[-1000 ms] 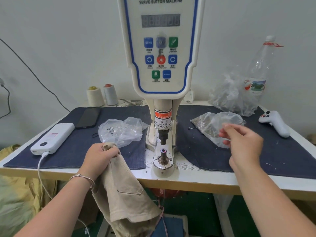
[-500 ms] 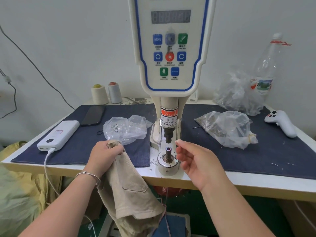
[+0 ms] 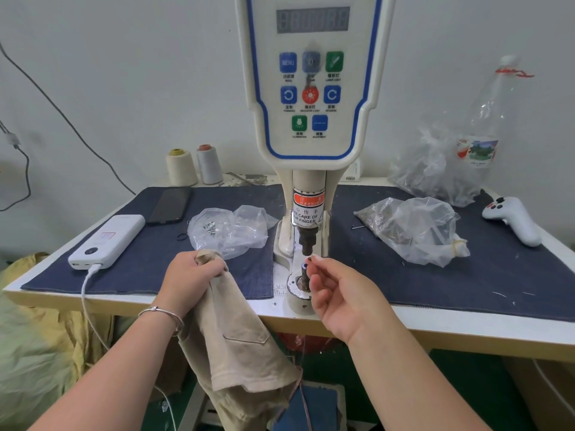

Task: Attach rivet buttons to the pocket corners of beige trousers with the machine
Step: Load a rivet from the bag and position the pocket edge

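Both hands grip: left hand [image 3: 189,275] bunches trousers [image 3: 236,343] at 9 o'clock of the machine's [image 3: 311,88] post [image 3: 303,272]; right hand [image 3: 342,293] pinches a rivet [image 3: 310,259] above it.

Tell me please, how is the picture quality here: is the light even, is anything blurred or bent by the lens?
Head view: light is soft and even, with faint shadows only. The machine's display and button labels look smeared and hard to read. The table edge bows from wide-angle distortion. The right hand and left hand are fairly sharp; the small piece in the right-hand grip is too tiny to identify.
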### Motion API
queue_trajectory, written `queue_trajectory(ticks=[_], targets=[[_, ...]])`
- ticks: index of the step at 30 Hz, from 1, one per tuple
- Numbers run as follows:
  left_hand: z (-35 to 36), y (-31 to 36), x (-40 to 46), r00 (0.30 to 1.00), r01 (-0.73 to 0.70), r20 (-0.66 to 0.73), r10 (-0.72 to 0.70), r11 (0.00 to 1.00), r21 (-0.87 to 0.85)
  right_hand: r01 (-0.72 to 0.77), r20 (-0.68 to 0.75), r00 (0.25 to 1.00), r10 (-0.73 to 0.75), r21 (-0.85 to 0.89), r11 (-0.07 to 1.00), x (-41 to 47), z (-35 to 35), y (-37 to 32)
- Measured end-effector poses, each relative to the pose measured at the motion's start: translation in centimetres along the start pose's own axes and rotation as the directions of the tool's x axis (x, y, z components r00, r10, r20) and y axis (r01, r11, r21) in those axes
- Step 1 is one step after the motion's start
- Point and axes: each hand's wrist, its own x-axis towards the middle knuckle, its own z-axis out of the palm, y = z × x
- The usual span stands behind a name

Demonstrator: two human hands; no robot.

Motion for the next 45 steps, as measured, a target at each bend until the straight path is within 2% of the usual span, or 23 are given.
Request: queue_trajectory(ticks=[8, 24, 31, 45], targets=[[0.0, 0.1, 0.0, 1.0, 0.014, -0.007, -0.014, 1.0, -0.01, -0.049, 0.03, 0.998, 0.047, 0.092, 0.995, -0.2, 0.5, -0.2], [-0.1, 0.4, -0.2, 1.0, 0.02, 0.003, -0.02, 1.0, 0.0, 0.019, 0.043, 0.999, -0.021, 0.059, 0.998, -0.6, 0.2, -0.1], [-0.2, 0.5, -0.4, 1.0, 0.023, 0.011, -0.023, 1.0, -0.003, -0.02, 0.106, 0.994, 0.003, 0.152, 0.988, -0.6, 0.0, 0.1], [-0.2, 0.7, -0.4, 1.0, 0.024, 0.007, -0.024, 1.0, 0.001, -0.046, 0.174, 0.985, 0.012, 0.197, 0.979, -1.0, -0.3, -0.2]])
